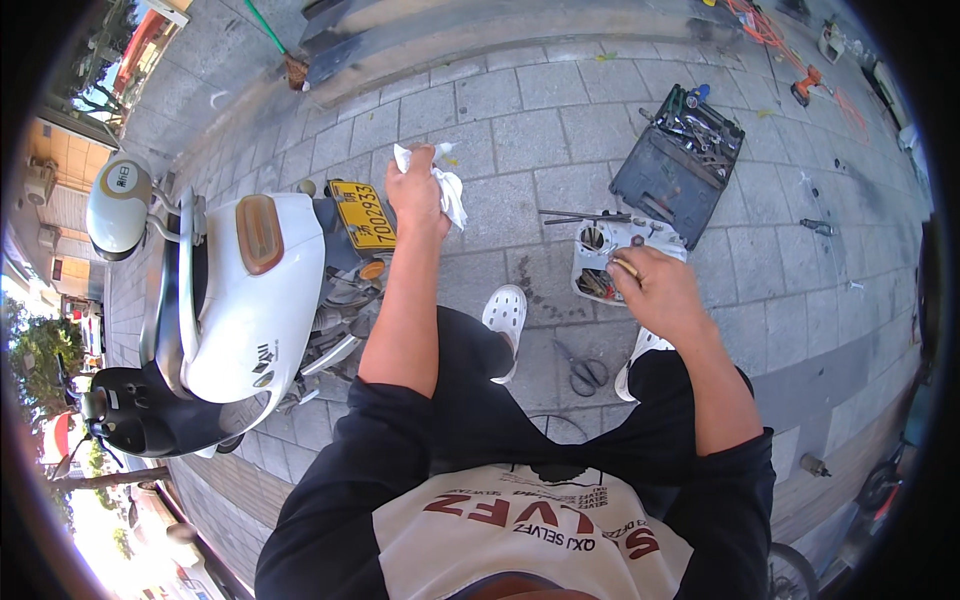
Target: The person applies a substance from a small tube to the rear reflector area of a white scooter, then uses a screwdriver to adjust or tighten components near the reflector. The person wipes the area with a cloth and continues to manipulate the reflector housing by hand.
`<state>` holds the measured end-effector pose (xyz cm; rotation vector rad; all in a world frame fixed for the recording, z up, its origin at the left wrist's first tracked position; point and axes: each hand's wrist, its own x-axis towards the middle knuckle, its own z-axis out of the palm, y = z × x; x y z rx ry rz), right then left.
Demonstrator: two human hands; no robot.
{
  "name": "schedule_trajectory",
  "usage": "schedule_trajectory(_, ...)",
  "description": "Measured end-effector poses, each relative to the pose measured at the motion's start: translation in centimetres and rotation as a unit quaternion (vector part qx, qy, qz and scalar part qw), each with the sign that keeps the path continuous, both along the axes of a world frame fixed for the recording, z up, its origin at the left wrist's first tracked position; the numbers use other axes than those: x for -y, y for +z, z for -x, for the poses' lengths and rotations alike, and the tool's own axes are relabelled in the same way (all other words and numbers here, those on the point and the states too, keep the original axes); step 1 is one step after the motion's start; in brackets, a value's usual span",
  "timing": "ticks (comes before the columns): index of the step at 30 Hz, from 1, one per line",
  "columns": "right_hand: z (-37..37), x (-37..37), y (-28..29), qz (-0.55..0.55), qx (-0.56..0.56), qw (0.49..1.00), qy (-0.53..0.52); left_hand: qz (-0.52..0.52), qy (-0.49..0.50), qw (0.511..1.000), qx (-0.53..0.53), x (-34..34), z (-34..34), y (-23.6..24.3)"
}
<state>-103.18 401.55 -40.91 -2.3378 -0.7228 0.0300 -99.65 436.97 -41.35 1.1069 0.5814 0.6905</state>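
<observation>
My left hand (414, 192) is closed round a crumpled white cloth or tissue (451, 196), held up near the scooter's yellow plate (362, 214). Over a white plastic tool tray (655, 232) on the paving, my right hand (662, 288) is closed on a small thing with a yellowish handle (626, 267). Its kind cannot be made out, and my fingers hide part of it. A round compartment and some small tools show in the tray. Thin dark rods (583, 216) lie across its far left edge.
A white scooter (215, 340) stands at my left. Beyond the tray, an open black tool case (650, 180) holds several metal tools. Scissors (586, 374) lie between my white clogs (505, 318). An orange power tool (804, 86) with cord lies far right, a step (420, 60) behind.
</observation>
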Motion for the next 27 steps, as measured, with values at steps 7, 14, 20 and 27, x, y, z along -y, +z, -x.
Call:
schedule_trajectory(7,0.10,0.18,0.17,0.012,-0.010,1.000,-0.002,0.001,-0.013,1.000,-0.013,0.33,0.19,0.47)
schedule_trajectory(14,0.12,0.15,0.15,0.032,-0.014,0.999,-0.002,0.005,-0.020,1.000,-0.007,0.34,0.34,0.48)
schedule_trajectory(20,0.06,0.25,0.02,0.021,-0.011,1.000,0.000,0.018,-0.023,1.000,-0.001,0.29,0.11,0.35)
schedule_trajectory(27,-0.06,0.35,-0.52,0.038,-0.011,0.999,0.003,0.056,-0.026,0.998,-0.006,0.13,0.11,0.26)
